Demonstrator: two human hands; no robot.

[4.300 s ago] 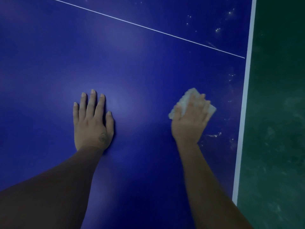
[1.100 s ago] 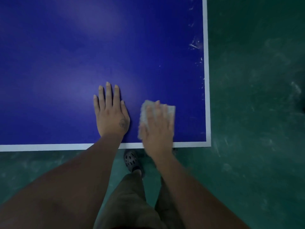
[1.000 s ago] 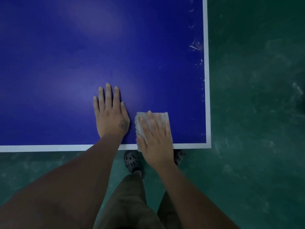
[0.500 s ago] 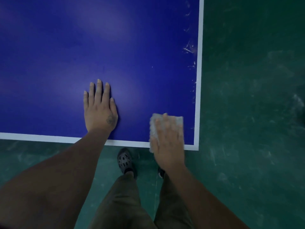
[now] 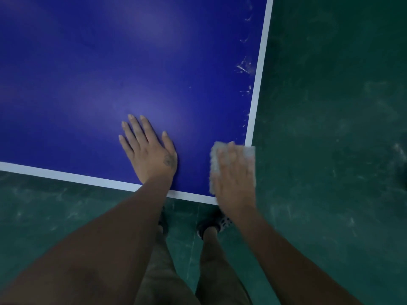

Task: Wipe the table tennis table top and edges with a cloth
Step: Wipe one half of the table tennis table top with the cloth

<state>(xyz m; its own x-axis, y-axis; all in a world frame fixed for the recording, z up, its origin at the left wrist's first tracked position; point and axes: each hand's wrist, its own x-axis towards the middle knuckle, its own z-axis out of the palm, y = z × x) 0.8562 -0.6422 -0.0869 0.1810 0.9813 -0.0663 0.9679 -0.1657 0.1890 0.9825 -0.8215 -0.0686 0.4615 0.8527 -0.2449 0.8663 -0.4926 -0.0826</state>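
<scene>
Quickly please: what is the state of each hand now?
Left hand: open, flat on the table.
Right hand: open, pressing the cloth on the corner.

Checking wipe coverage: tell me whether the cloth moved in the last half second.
Yes. The cloth, under the right hand, slid right along the near edge of the table; it now overlaps the white side line.

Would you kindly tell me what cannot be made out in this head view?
All head view.
1. Near corner of the table tennis table: under the cloth and right hand.
2. Cloth texture: motion-blurred.
3. White marks by the side line: too small, dirt or scratches.
4. Table's far end: beyond the top edge.
</scene>
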